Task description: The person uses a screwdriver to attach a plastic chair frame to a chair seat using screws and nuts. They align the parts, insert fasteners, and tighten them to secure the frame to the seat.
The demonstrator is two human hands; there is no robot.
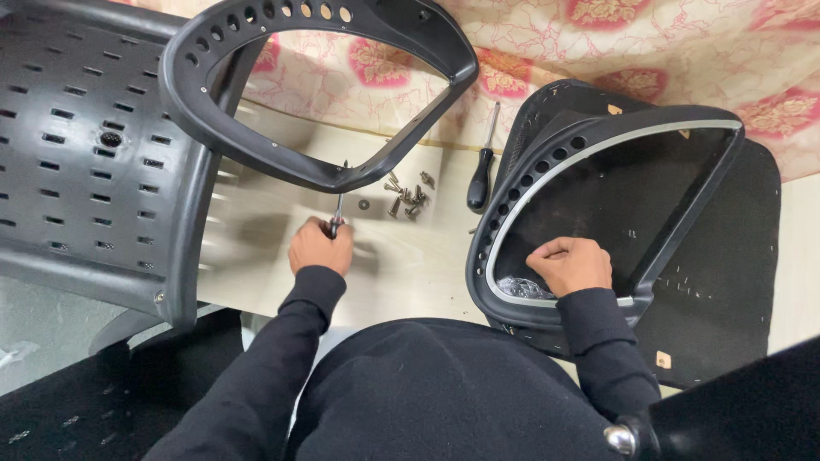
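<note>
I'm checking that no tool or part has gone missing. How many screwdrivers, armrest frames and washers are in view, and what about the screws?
Screwdrivers: 2, one in the left hand, one black-handled lying on the floor
Black armrest frames: 2, the right hand resting on the second
Loose washer: 1
Total: 5
Screw pile: heaped, too small to count.

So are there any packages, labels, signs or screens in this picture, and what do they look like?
Clear crinkled plastic bag: inside the right armrest loop, beside the right hand; small, see-through, contents unclear.
Tan tags: on the black seat pad's near edge; small, squarish.
No signs or screens show.
</note>
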